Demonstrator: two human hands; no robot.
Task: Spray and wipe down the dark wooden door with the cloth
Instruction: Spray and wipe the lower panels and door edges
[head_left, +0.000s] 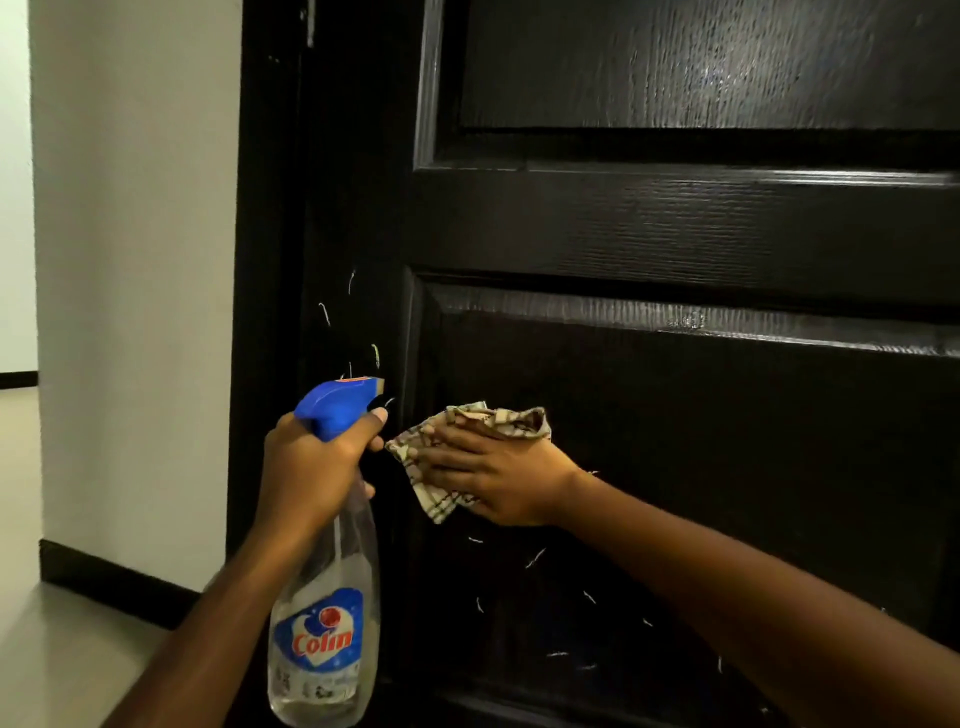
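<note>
Nearest us, our left hand (311, 467) grips the spray bottle (323, 639) by its neck, nozzle toward the dark door (675, 234). Our right hand (498, 475), fingers flat, presses the checked cloth (511, 421) on the lower panel.

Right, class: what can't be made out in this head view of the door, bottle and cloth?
Head view only:
1. Door: top, bottom and right side are cut off by the frame edges.
2. Bottle: small print below the logo is blurred; the neck is hidden by the left hand.
3. Cloth: the middle is covered by the right hand.
</note>
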